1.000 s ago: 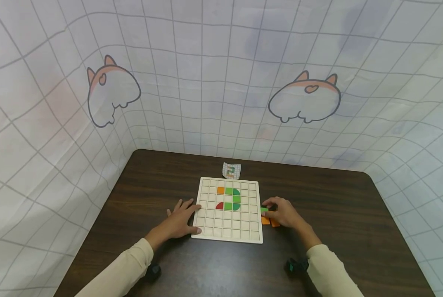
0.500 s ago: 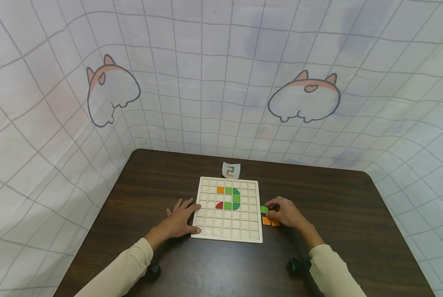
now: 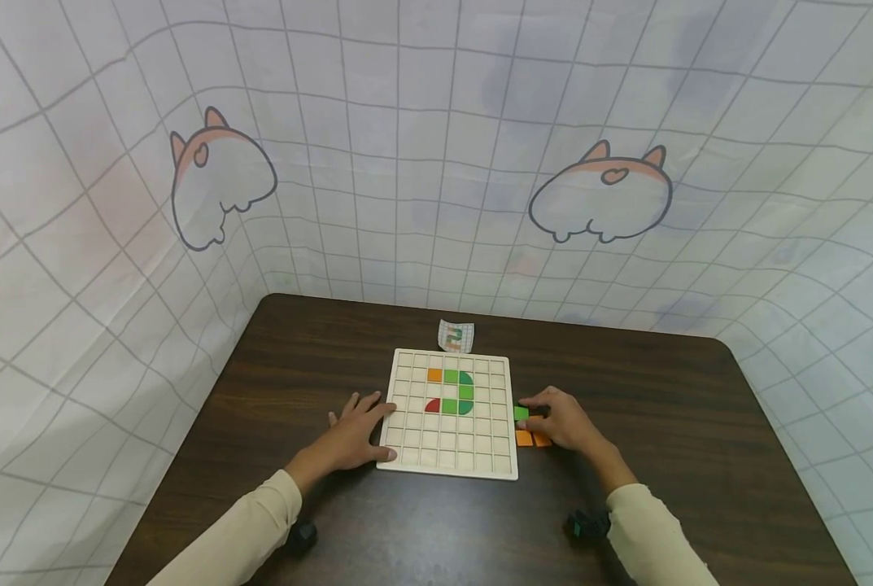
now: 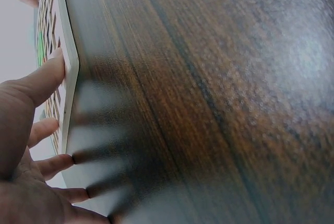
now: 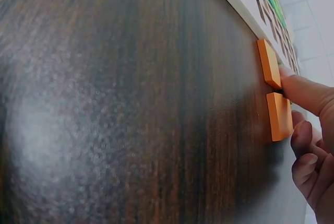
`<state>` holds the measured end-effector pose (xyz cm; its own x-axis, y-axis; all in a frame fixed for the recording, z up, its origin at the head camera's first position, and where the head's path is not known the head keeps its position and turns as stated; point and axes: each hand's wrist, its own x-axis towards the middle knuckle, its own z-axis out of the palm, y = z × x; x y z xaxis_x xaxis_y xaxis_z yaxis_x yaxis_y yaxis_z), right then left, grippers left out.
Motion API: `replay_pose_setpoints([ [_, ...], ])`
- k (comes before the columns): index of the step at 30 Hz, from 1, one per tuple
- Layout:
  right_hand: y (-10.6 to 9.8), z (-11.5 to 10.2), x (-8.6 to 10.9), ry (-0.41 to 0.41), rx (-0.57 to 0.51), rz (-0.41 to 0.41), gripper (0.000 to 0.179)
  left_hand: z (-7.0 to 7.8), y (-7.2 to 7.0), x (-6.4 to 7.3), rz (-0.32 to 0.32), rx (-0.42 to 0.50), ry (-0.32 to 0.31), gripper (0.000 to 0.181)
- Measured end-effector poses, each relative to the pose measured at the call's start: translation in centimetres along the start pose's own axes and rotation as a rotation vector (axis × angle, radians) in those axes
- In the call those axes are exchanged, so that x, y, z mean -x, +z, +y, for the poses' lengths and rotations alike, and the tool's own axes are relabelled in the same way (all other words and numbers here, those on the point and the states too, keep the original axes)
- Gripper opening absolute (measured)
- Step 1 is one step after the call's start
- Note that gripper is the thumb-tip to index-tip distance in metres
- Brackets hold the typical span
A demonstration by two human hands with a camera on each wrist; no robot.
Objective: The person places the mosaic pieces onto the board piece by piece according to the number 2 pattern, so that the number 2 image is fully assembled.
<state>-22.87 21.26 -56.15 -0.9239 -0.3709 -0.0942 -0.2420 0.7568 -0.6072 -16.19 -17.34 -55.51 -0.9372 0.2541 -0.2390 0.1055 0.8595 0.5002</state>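
Centre right: your right hand [image 3: 562, 422] pinches the green tile [image 3: 521, 413]; light, stiff, slick—take its edges. Left hand [image 3: 354, 435] spread, steadying board [image 3: 451, 464].

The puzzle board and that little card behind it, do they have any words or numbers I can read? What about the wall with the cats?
None of them shows any words or numbers that can be read.
Puzzle board: no print, only coloured tiles in the grid.
Little card: shows a small coloured pattern, too small to make out any writing.
Backdrop: only grid lines and cartoon cat drawings, no words.
Loose orange tiles and green tile by the right hand: plain.
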Motion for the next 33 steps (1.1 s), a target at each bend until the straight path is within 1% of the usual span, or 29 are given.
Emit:
replay_pose_setpoints([
  [2, 0.09, 0.01, -0.01, 0.022, -0.008, 0.000, 0.040, 0.00, -0.02, 0.01, 0.000, 0.000, 0.002, 0.077],
  [8, 0.35, 0.08, -0.09, 0.045, -0.003, 0.010, 0.033, 0.03, -0.12, 0.07, 0.001, 0.002, 0.010, 0.077],
  [11, 0.45, 0.08, -0.07, 0.027, 0.004, 0.023, 0.030, 0.06, -0.21, 0.12, 0.002, 0.007, 0.012, 0.077],
  [17, 0.65, 0.19, 0.12, -0.043, 0.042, 0.060, 0.027, 0.07, -0.23, 0.17, -0.002, 0.008, 0.013, 0.077],
  [22, 0.81, 0.22, 0.17, -0.055, 0.043, 0.093, 0.024, 0.06, -0.17, 0.19, -0.001, 0.013, 0.012, 0.077],
  [26, 0.86, 0.27, 0.10, -0.064, 0.052, 0.103, 0.020, 0.07, -0.16, 0.17, 0.000, 0.009, 0.009, 0.077],
  [29, 0.83, 0.35, 0.11, -0.077, 0.057, 0.106, 0.021, 0.05, -0.14, 0.14, -0.001, 0.003, 0.008, 0.077],
  [33, 0.77, 0.40, 0.18, -0.065, 0.046, 0.093, 0.027, 0.01, -0.09, 0.11, 0.000, -0.001, 0.007, 0.077],
])
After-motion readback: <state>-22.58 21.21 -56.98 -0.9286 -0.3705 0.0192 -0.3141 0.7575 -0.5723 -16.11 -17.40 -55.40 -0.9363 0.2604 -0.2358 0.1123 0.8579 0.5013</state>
